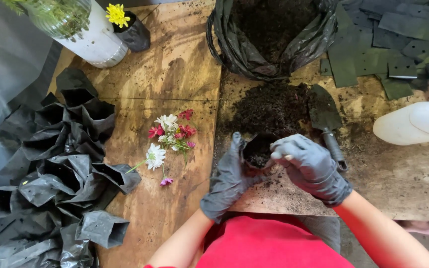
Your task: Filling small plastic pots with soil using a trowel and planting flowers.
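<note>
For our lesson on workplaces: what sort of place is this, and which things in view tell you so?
Probably a plant-potting bench at a nursery or garden. A sack of soil stands open by a trowel, empty black grow bags are heaped alongside, and the gloved hands hold one bag with soil.

Black gloves (274,168), black nursery bags (55,168), dark soil (274,106), yellow flower (117,15), red shirt (269,245).

wooden table (175,69), loose soil (269,106), trowel (326,119), cut flowers (170,136)
</note>
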